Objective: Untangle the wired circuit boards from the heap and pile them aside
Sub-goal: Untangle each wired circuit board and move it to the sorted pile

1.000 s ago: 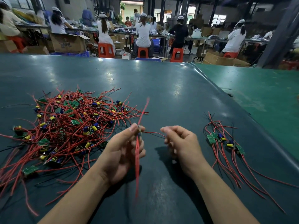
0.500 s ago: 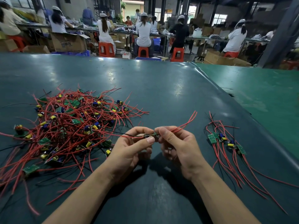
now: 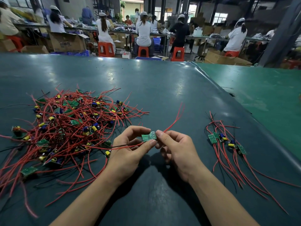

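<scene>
A small green circuit board is held flat between both hands above the table. My left hand pinches its left end with thumb and forefinger; my right hand pinches its right end. Red wires run from the board up to the right and a red and a black wire trail left toward the heap, a tangle of red-wired boards with yellow and blue parts on the left of the table. A small pile of sorted boards lies on the right, its wires stretching toward me.
The dark green table runs far ahead; a lighter green mat adjoins it on the right. Beyond the far edge several people sit on orange stools at benches, among cardboard boxes.
One second ago my left hand held the board with wires hanging down and the right hand pulled a wire. Both hands have come together and now hold the board level, green face up.
</scene>
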A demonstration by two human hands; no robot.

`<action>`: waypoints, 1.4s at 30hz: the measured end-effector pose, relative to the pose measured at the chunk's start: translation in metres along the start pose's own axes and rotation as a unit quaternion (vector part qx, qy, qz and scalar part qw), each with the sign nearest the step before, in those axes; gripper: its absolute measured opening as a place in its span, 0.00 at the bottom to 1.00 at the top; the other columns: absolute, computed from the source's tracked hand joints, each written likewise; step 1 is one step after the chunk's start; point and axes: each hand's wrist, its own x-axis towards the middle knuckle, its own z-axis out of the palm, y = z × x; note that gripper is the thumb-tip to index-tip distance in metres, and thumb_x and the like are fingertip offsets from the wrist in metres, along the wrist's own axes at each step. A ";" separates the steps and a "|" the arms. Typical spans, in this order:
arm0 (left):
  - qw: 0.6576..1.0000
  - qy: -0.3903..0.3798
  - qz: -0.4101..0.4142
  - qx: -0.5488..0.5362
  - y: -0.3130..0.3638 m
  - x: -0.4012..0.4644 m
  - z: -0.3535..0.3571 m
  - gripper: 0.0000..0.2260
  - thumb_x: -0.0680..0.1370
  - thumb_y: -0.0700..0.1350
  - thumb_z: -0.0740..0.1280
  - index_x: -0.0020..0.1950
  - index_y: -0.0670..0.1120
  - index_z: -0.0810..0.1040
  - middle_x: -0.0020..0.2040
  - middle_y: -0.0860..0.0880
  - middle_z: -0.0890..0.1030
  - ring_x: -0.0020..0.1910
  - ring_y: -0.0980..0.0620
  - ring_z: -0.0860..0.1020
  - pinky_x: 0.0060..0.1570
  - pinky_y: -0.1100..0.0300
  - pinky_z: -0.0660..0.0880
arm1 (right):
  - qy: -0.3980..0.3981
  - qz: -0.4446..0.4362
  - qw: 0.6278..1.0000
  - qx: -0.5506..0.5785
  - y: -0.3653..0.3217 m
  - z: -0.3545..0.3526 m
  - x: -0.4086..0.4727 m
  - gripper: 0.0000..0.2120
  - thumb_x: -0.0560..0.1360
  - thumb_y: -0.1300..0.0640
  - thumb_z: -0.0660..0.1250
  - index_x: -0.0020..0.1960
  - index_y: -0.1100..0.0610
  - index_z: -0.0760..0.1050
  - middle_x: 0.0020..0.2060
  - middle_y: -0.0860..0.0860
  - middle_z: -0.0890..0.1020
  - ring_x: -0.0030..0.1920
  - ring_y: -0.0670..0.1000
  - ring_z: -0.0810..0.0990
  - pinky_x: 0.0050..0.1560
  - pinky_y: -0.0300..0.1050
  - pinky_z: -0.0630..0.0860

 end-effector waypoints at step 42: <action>0.972 0.077 -0.083 -0.207 0.016 0.007 0.000 0.13 0.72 0.54 0.66 0.39 0.45 0.71 0.27 0.45 0.78 0.21 0.53 0.68 0.26 0.63 0.65 | 0.069 -0.092 0.989 -0.088 0.000 -0.011 0.007 0.15 0.76 0.71 0.60 0.46 0.54 0.79 0.35 0.55 0.81 0.22 0.44 0.68 0.21 0.33 0.63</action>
